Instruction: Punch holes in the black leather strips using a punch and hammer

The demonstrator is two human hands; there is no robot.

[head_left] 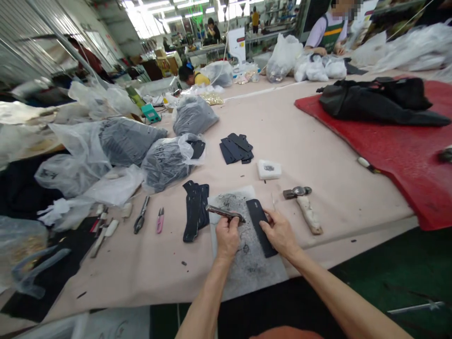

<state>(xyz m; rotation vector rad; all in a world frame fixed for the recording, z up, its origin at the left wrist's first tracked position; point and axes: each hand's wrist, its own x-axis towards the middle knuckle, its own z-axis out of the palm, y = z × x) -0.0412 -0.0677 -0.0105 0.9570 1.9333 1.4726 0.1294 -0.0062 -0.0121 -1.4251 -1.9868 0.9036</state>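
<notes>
My left hand (228,235) is closed around a metal hole punch (225,213), a dark rod held nearly level above a grey, scuffed board (236,268). Between thumb and fingers, my right hand (280,230) grips a black strip (260,226) with a slot near its far end; the strip lies along the board's right side. Left of the board is a small pile of black strips (196,209). To the right of my right hand a hammer (304,207) with a wrapped handle rests on the table. A white block (269,169) with a dark-marked top sits beyond the board.
More black pieces (237,148) lie farther back. Pink snips (160,220) and a dark metal tool (141,215) are at left, near filled plastic bags (165,162). A red mat (391,155) carries a black bag (377,101). Other people work across the table.
</notes>
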